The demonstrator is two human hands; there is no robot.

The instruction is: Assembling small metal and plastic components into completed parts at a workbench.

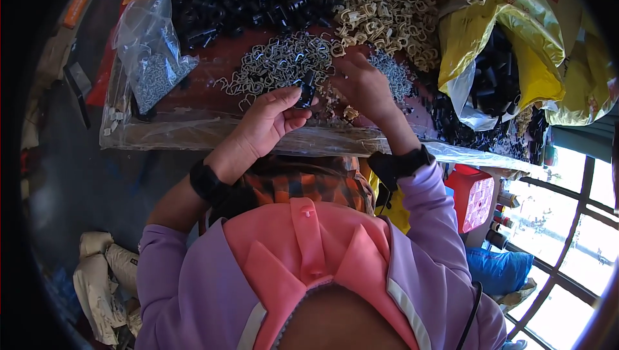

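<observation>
Near the middle of the table's (209, 95) front edge, which is wrapped in wrinkled clear film (258, 138), the left hand (274, 118) grips a smooth black plastic part (306, 90) between thumb and fingers. Beside it, the right hand (366, 89) reaches over the table with its fingers partly curled; whether they pinch anything cannot be told. Just beyond the hands lies a tangled heap of shiny bent metal hooks (280, 63). Toward the back edge spread glossy black pieces (238, 8) and matt cream loops (387, 11). Small grey screws (391, 76) are piled right of the right hand. By the front left corner slumps a clear bag (151, 69) of small metal bits; toward the right edge, a crinkled yellow bag (476, 24) gapes around chunky black parts.
</observation>
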